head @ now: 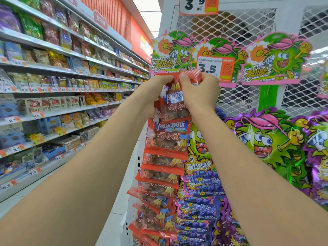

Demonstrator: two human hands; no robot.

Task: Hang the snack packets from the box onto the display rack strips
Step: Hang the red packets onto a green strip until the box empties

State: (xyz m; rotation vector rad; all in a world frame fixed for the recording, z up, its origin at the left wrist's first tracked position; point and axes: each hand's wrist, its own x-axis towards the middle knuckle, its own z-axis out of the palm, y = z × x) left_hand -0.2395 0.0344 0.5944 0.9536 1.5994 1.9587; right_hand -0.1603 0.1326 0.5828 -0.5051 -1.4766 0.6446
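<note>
Left hand, right hand pinching red packet, purple packets beside

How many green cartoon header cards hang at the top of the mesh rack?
3: left card, middle card partly behind the 3.5 price tag, right card. A pink edge at the far right may be a fourth.

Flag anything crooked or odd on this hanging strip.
The lower red packets fan out tilted leftward instead of hanging flat. The top red packet is crumpled where the left hand and right hand grip it. Nothing looks torn or spilled.
</note>
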